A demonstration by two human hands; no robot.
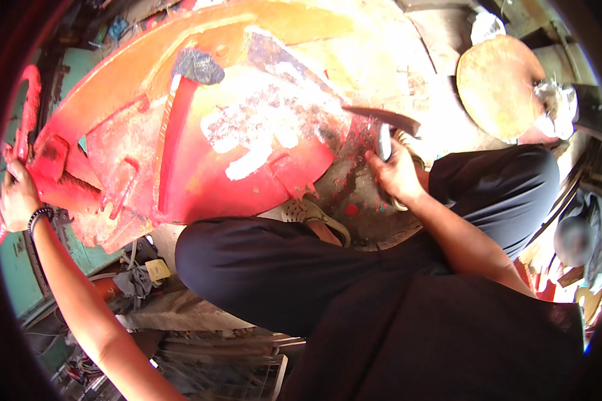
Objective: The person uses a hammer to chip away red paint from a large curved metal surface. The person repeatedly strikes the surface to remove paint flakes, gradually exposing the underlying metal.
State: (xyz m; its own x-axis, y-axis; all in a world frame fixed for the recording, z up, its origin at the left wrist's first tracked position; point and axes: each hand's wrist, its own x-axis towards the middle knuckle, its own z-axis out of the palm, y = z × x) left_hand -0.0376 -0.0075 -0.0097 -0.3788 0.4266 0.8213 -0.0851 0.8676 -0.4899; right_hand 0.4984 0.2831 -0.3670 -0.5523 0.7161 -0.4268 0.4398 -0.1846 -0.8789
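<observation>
A large red and orange metal part (247, 187) with raised ribs fills the area in front of me. Patches of its paint are worn to bare, glaring white metal. At the far left my left hand (19, 197) is closed on a red metal bar (30, 110) at the end of this part. My right hand (398, 175) grips the pale grey handle of a chipping hammer (384, 119). Its dark, curved, pointed head lies beside the right edge of the red part. Whether the head touches the metal, I cannot tell.
Red chips lie on the dirty floor (368, 214) between my feet in pale clogs (308, 215). A round wooden stool top (500, 87) stands at the upper right. Green metal panels (20, 267) are at the left, with rags and cables below. Strong sunlight washes out the top.
</observation>
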